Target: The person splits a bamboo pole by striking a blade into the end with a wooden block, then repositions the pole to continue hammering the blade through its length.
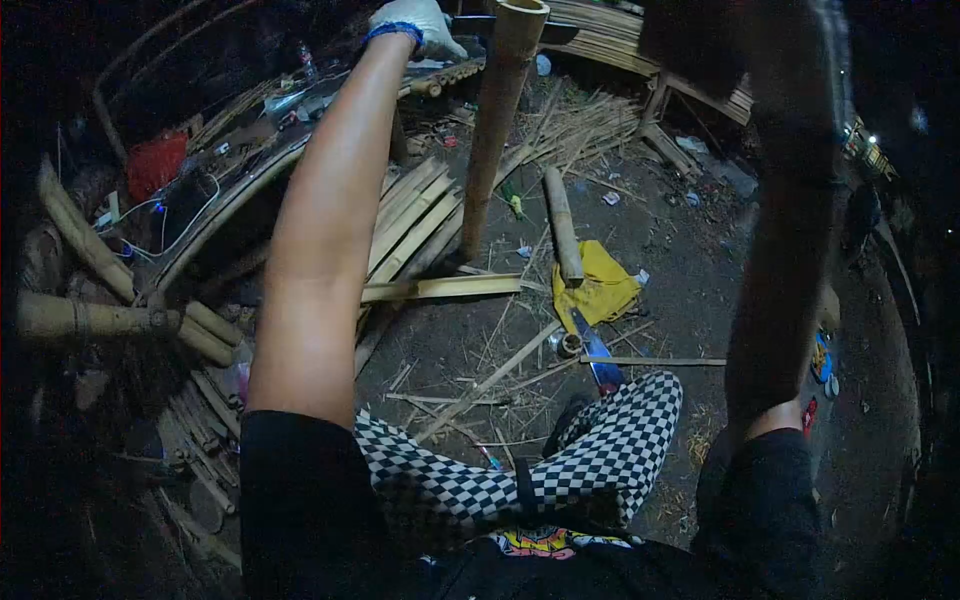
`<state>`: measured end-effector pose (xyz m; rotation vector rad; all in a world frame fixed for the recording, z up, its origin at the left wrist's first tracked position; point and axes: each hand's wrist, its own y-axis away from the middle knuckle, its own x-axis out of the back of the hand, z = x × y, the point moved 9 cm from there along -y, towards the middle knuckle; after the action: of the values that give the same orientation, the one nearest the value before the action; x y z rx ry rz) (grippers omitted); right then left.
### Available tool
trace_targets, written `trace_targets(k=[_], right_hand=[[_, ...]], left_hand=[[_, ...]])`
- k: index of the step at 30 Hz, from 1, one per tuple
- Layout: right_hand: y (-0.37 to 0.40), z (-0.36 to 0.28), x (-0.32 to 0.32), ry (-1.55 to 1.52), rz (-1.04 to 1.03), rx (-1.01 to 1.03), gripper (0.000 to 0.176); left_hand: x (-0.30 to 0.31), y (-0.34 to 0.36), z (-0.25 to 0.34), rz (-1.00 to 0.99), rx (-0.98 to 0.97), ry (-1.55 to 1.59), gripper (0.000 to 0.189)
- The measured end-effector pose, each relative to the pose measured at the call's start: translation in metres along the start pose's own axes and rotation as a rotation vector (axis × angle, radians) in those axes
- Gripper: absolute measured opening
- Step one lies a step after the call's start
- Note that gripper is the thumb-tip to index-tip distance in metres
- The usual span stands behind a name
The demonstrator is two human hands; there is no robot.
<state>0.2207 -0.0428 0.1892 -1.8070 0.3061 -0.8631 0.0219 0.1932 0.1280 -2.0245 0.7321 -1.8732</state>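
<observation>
My left hand [415,25], in a white glove with a blue cuff, is closed at the top of the view. It grips a dark-bladed knife [558,33] that reaches to the right, beside the top of an upright bamboo pole [497,120]. The pole's open end faces up, and its foot is by the split bamboo. My right arm [785,260] is raised at the right, in deep shadow. At its upper end a dark, blurred shape [695,45] hides my right hand, so its fingers cannot be made out.
Split bamboo pieces [425,220] lie left of the pole. A bamboo length [563,225] rests against a yellow cloth [600,285]. Another long blade [597,355] lies near my checkered trousers [600,445]. A bamboo bench [600,35] stands behind; a red bag [157,165] is at left.
</observation>
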Motion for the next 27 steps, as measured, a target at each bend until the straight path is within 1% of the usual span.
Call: trace_targets(k=[2,3,4,6,7,8,9,10,11,12,13,14,15,16,17,18,19,20,21,23,24,26,27], right_hand=[[-0.008,-0.004,0.010,-0.003,0.054,0.013,0.085],[-0.012,0.002,0.004,0.001,0.051,0.011,0.085],[-0.010,0.016,-0.014,0.021,0.025,-0.006,0.085],[0.016,0.053,-0.065,0.052,-0.083,-0.087,0.086],[0.035,0.078,-0.104,0.034,-0.164,-0.123,0.086],[0.054,0.104,-0.142,-0.029,-0.240,-0.132,0.086],[0.077,0.116,-0.170,-0.113,-0.311,-0.141,0.087],[0.085,0.117,-0.167,-0.137,-0.296,-0.154,0.082],[0.072,0.120,-0.152,-0.130,-0.275,-0.130,0.082],[0.053,0.106,-0.138,-0.265,-0.380,-0.216,0.077],[0.065,0.095,-0.127,-0.413,-0.510,-0.353,0.072],[0.074,0.082,-0.102,-0.689,-0.464,-0.468,0.067],[0.047,0.064,-0.065,-0.273,-0.297,-0.192,0.076],[0.005,0.073,-0.039,0.203,-0.316,0.168,0.092],[0.015,0.053,-0.006,0.044,-0.222,0.053,0.092],[0.015,0.033,0.017,-0.094,-0.138,-0.067,0.091],[0.009,0.028,0.031,-0.103,-0.097,-0.064,0.091],[-0.001,0.020,0.048,-0.095,-0.035,-0.040,0.090],[-0.008,0.015,0.058,-0.088,0.011,-0.019,0.090],[-0.011,0.017,0.056,-0.061,0.055,0.001,0.089],[-0.011,0.025,0.049,-0.044,0.059,-0.002,0.089],[-0.002,0.054,0.009,0.013,0.019,-0.045,0.089],[0.010,0.081,-0.022,0.041,-0.034,-0.078,0.089]], left_hand=[[0.000,0.004,-0.005,-0.053,0.029,0.101,0.065],[0.000,0.004,-0.006,-0.072,0.023,0.151,0.062],[0.001,0.006,-0.006,-0.109,0.042,0.095,0.058],[-0.001,0.001,-0.005,-0.100,0.035,0.077,0.057],[-0.002,0.002,-0.002,-0.095,0.025,0.064,0.057],[-0.003,0.006,-0.001,-0.099,0.014,0.060,0.056],[-0.006,0.012,0.002,-0.102,0.007,0.065,0.056],[-0.006,0.016,0.020,-0.025,-0.157,0.011,0.057],[0.001,0.015,0.030,0.084,-0.306,-0.049,0.059],[-0.009,0.000,0.002,0.168,-0.062,0.001,0.063],[0.009,0.034,0.019,-0.092,-0.143,-0.095,0.064],[-0.027,0.000,-0.004,-0.023,-0.187,0.029,0.074],[-0.053,-0.045,-0.027,0.069,-0.230,0.150,0.085],[-0.070,-0.056,-0.030,-0.294,0.139,-0.170,0.074],[-0.055,-0.041,-0.031,-0.288,0.142,-0.169,0.074],[-0.033,-0.010,-0.019,-0.202,0.012,-0.066,0.070],[-0.022,0.003,-0.013,-0.116,-0.117,0.033,0.066],[-0.020,-0.003,-0.015,0.030,-0.208,-0.022,0.064],[-0.030,-0.011,-0.025,0.027,-0.201,-0.025,0.064],[-0.030,-0.010,-0.031,0.037,-0.219,-0.004,0.060],[0.002,0.028,-0.021,-0.113,0.000,0.044,0.068],[-0.003,0.025,-0.021,-0.091,-0.037,0.051,0.071],[-0.003,0.022,-0.019,-0.059,-0.074,0.059,0.074]])
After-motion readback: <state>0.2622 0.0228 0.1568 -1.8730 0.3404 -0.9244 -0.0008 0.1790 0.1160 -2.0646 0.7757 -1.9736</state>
